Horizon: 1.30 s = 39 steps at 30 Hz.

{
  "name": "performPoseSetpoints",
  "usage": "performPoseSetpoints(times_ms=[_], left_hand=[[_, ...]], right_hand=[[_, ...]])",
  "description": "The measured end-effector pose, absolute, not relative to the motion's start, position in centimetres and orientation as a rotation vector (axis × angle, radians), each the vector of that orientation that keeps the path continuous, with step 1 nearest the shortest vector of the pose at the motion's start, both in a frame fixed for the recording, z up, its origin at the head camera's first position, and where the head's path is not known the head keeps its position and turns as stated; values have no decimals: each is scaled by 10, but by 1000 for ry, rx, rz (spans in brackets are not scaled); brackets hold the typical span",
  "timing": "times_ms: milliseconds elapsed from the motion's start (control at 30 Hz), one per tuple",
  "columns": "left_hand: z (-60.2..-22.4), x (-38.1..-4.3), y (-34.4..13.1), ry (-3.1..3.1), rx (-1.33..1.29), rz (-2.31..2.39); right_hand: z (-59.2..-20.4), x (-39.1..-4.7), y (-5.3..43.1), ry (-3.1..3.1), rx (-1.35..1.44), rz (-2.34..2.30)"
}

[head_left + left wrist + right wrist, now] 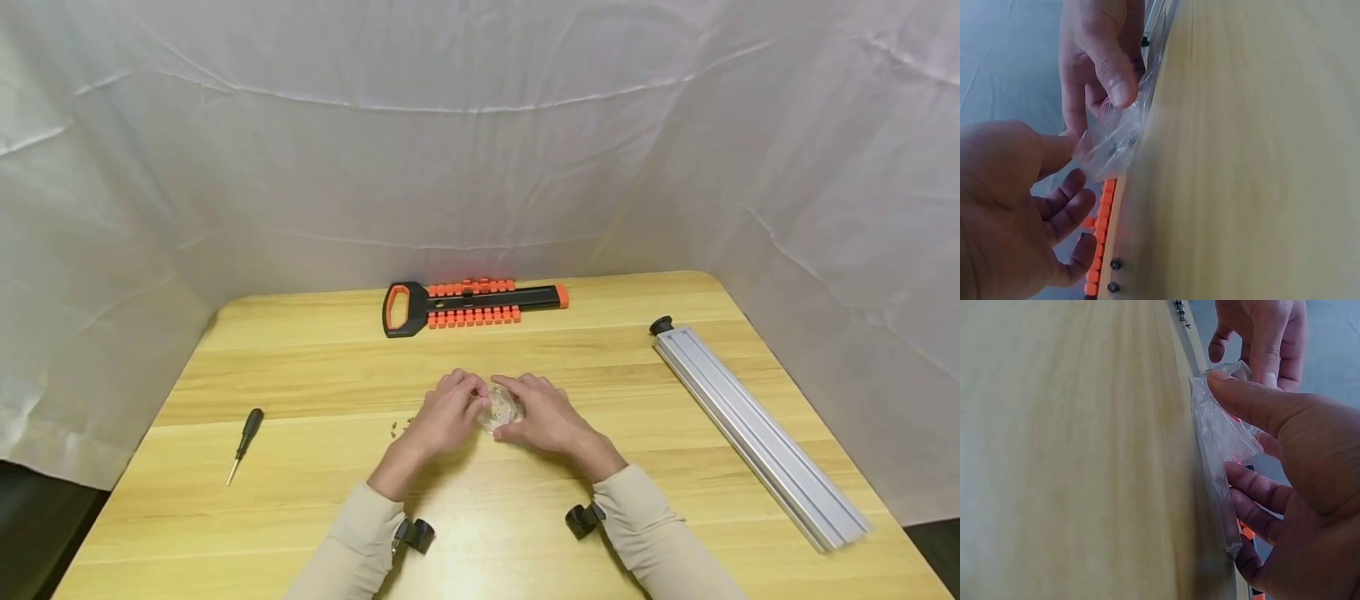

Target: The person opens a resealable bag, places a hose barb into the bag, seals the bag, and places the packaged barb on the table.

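Observation:
A small clear plastic bag (498,408) with a bit of red on it is between the two hands, low over the middle of the table. My left hand (448,410) pinches its left edge between thumb and forefinger, the other fingers loosely bent. On the other side, my right hand (546,414) grips the bag, its thumb (1241,394) across the near face and its fingers behind. The plastic looks crumpled in the right wrist view. Several small dark screws (393,430) lie on the wood just left of my left hand, some partly hidden by it.
A screwdriver (246,443) with a black handle lies at the left of the table (315,533). Along the back edge is a black and orange handled rack (480,302). At the right lies a long silver metal bar (757,433) with a black knob (662,325).

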State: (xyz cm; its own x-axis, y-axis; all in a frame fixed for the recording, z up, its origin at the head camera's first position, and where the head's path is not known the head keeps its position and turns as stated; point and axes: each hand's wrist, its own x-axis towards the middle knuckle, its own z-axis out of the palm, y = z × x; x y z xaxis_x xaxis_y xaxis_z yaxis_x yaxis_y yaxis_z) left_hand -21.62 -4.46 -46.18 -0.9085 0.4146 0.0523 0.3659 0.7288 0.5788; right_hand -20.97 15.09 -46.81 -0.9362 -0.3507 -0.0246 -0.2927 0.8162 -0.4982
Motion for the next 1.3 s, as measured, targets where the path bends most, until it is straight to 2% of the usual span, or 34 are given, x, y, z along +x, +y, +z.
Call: performPoseSetpoints(times_ms=[500, 1300], left_hand=[[-460, -220, -81, 2784, 473, 1215], [-463, -217, -131, 2874, 297, 960]], right_hand=[[-468, -210, 150, 2872, -496, -785], [-464, -211, 151, 2804, -525, -792]])
